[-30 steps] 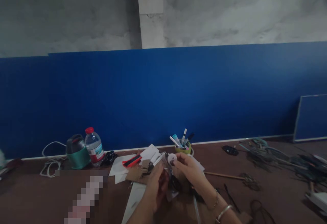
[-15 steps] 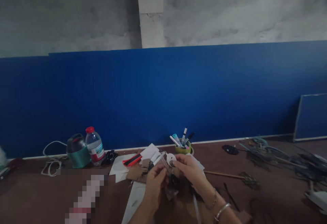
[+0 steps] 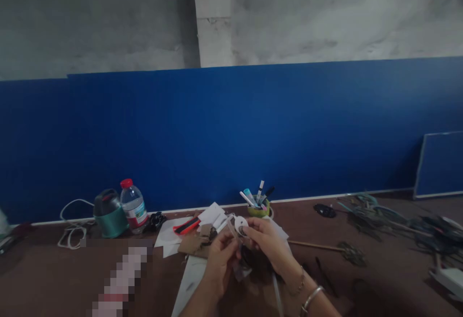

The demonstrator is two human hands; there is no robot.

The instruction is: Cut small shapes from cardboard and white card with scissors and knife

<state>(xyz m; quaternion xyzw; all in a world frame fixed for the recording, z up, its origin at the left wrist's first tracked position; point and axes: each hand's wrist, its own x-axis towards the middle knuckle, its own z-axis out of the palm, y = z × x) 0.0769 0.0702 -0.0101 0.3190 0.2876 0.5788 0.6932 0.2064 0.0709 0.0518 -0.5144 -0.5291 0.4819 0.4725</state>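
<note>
Over the near middle of the table, my left hand (image 3: 224,253) and my right hand (image 3: 265,240) work close together, both with fingers pinched. Between my right thumb and fingers is a small white round disc (image 3: 240,222) with what looks like a hole in it. A thin pale strip (image 3: 232,225) stands up from my left fingertips, beside the disc. Whether strip and disc are joined I cannot tell. Below the fingers there is a dark, partly clear item (image 3: 243,272), too blurred to name.
Behind my hands are a green pen cup (image 3: 257,211), a red-and-black box cutter (image 3: 187,226), papers (image 3: 168,232) and brown cardboard (image 3: 193,247). A red-capped bottle (image 3: 134,211) and a teal container (image 3: 111,221) stand left. Tangled cables (image 3: 379,211) and a thin stick (image 3: 314,245) lie right.
Both hands stay nearly in place, still pinching. The white disc has shifted very slightly left, along with a small shift of the whole view.
</note>
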